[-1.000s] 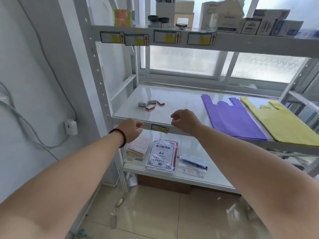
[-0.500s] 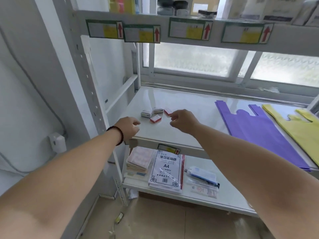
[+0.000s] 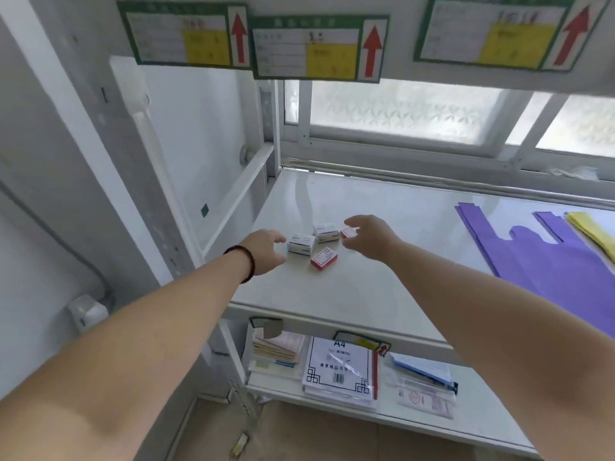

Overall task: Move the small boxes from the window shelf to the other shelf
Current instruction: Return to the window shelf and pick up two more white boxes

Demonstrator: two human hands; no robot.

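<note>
Several small boxes lie in a cluster on the white window shelf (image 3: 382, 227): a white and blue box (image 3: 300, 244), a second white box (image 3: 326, 231), a red and white box (image 3: 323, 258) in front, and another red and white box (image 3: 348, 232) at the right. My left hand (image 3: 266, 251), with a dark bead bracelet at the wrist, hovers just left of the white and blue box, fingers spread and holding nothing. My right hand (image 3: 369, 236) reaches over the right red box with thumb and fingers apart around it, not closed.
Purple bags (image 3: 539, 257) and yellow bags (image 3: 592, 231) lie flat on the shelf's right side. Labels with red arrows (image 3: 316, 48) hang from the upper shelf edge overhead. The lower shelf (image 3: 466, 424) holds an A4 paper pack (image 3: 339, 371), notebooks and packets. A steel upright (image 3: 133, 181) stands at left.
Both hands have advanced from the shelf's front edge to the box cluster and opened their fingers. The view has moved closer and lower.
</note>
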